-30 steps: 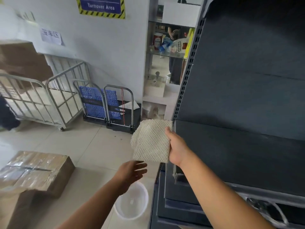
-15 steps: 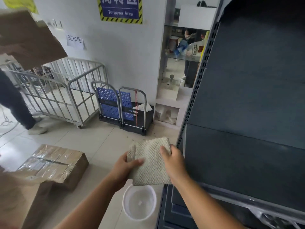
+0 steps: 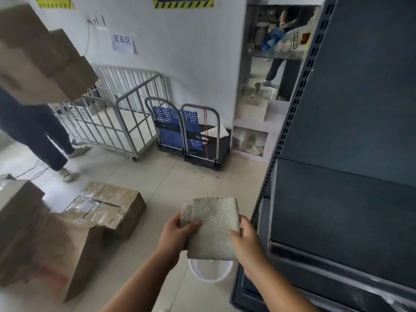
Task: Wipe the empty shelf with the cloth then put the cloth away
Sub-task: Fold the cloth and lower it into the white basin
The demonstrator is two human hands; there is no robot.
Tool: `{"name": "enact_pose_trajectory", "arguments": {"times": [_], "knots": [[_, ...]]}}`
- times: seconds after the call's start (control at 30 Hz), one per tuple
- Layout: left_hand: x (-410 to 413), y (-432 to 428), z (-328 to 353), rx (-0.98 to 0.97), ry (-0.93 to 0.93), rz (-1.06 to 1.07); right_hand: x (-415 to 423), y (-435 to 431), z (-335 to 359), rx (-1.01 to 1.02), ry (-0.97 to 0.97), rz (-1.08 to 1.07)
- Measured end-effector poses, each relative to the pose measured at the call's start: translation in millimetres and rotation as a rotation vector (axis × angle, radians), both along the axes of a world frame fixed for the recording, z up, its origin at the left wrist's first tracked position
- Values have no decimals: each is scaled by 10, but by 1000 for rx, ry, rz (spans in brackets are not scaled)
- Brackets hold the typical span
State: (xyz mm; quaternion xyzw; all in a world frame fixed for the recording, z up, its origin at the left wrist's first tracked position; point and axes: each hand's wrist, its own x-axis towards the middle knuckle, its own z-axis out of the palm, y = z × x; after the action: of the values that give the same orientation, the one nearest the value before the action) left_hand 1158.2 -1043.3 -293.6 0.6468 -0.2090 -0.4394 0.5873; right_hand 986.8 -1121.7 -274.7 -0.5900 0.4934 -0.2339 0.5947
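- Far left, a bystander [image 3: 33, 122] walks by carrying a cardboard box [image 3: 40, 55], well apart from the action; taped cartons [image 3: 105, 206] sit on the floor tiles near the lower left.
- Left hand [image 3: 174, 236] has the left edge of the folded cloth [image 3: 211, 228], thumb lying across the top face and fingers curled under, closed on the fabric.
- The cloth is a pale waffle-weave square, held fairly flat in the air between both hands and tipped a little toward the camera; its longer run goes from near to far, the scalloped edge farthest away.
- Directly below the near edge of the cloth sits the white bucket [image 3: 210, 270] on the floor, rim half hidden by the fabric. That's the key line-up: the cloth hangs straight above it.
- Right hand [image 3: 246, 240] pinches the cloth's right edge, fingers wrapped over it, just beside the shelf upright [image 3: 292, 122].
- Further right, the dark empty shelf [image 3: 342, 212], bare, lying to the right of both hands; the right hand is clearly the nearer one.
- My read: if the wiping is finished, putting the cloth away is a straight drop into the bucket; if not, it's a sideways carry rightward onto the shelf.
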Motion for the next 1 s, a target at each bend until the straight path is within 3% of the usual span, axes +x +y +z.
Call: {"name": "enact_pose_trajectory", "arguments": {"times": [0.2,0.33,0.57,0.77,1.0], "knots": [[418,-220,-199,85,-104,-33,325,-116,-343,-4,53,-119],[914,-426,-392,104,-167,-190,767,-243,-559,59,21,-198],[1544,-714,-1197,195,-160,-327,1306,-418,-1289,140,119,-315],[1642,-829,-2588,331,-147,-343,1397,-489,-2616,194,309,-356],[1587,-1017,-5017,484,-264,-381,1446,-547,-5131,230,436,-378]]}}
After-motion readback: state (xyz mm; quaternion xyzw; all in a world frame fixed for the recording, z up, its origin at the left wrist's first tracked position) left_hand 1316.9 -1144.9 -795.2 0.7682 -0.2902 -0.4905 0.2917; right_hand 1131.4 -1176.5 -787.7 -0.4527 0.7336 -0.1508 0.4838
